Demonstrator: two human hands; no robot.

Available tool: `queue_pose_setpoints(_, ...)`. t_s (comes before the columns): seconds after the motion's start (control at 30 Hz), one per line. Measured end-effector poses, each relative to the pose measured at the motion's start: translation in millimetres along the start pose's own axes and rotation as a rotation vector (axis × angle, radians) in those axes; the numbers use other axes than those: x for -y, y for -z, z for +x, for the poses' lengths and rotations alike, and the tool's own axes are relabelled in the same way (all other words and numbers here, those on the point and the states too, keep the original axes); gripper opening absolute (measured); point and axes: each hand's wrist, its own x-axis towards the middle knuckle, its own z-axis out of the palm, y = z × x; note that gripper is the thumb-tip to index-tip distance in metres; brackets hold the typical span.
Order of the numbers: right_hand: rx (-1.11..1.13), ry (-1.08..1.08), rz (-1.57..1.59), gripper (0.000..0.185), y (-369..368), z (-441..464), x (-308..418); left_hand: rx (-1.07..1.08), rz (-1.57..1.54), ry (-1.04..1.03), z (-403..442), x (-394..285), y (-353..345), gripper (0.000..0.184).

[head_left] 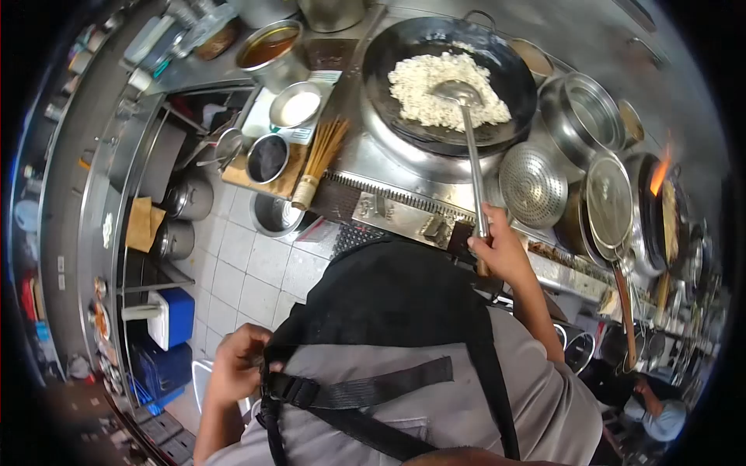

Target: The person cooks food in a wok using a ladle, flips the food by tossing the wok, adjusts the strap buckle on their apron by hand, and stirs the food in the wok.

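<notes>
My right hand [503, 247] is closed around the long metal handle of a wok ladle [472, 144]. The ladle's bowl rests in white rice [420, 89] spread across the bottom of a large black wok [388, 128]. My left hand [242, 359] is beside my waist, fingers curled in next to the black strap and buckle [299, 391]; whatever lies between them is hidden. A round perforated strainer [533, 185] sits just right of the ladle handle.
Left of the wok are a pot of reddish-brown liquid [272, 54], a bowl of white contents [296, 106], a dark bowl [268, 158] and a bamboo whisk [320, 159]. A flame [661, 172] rises at right near stacked pans. Another person [657, 412] is at lower right.
</notes>
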Motion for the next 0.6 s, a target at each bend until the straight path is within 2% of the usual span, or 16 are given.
queue_pose_setpoints(0.07,-0.011,-0.019,0.036,0.068,0,-2,6,0.106,-0.515,0.278,-6,-10,18,0.033)
queue_pose_setpoints(0.1,-0.01,-0.021,0.067,0.069,0,-2,8,0.174,-0.604,0.187,-7,-5,25,0.031)
queue_pose_setpoints(0.13,-0.016,-0.028,0.068,0.069,0,-3,7,0.183,-0.602,0.186,-2,-5,29,0.031)
queue_pose_setpoints(0.2,-0.019,-0.007,0.063,0.07,-1,-2,4,0.389,-0.49,-0.18,15,-12,37,0.041)
queue_pose_setpoints(0.23,-0.023,-0.015,0.067,0.07,-1,-3,7,0.363,-0.522,-0.123,19,-30,31,0.052)
queue_pose_setpoints(0.27,-0.019,-0.028,0.072,0.07,0,-5,11,0.371,-0.523,-0.118,23,-35,32,0.052)
queue_pose_setpoints(0.33,-0.012,-0.036,0.074,0.07,2,-3,11,0.426,-0.237,-0.253,32,-41,32,0.055)
queue_pose_setpoints(0.37,-0.018,-0.03,0.074,0.069,1,-3,9,0.399,-0.072,-0.362,40,-44,29,0.048)
queue_pose_setpoints(0.4,-0.02,-0.026,0.076,0.069,-1,-3,7,0.4,-0.072,-0.353,45,-48,25,0.048)
queue_pose_setpoints(0.47,-0.006,-0.04,0.096,0.069,0,-3,12,0.279,0.37,-0.543,55,-59,14,0.043)
queue_pose_setpoints(0.5,0.002,-0.054,0.111,0.069,1,-2,15,0.226,0.418,-0.594,65,-70,4,0.029)
queue_pose_setpoints(0.53,0.008,-0.058,0.109,0.069,1,-2,15,0.227,0.414,-0.588,73,-71,-3,0.029)
queue_pose_setpoints(0.6,0.012,-0.068,0.101,0.069,1,-1,14,0.14,0.523,-0.767,88,-69,-16,0.02)
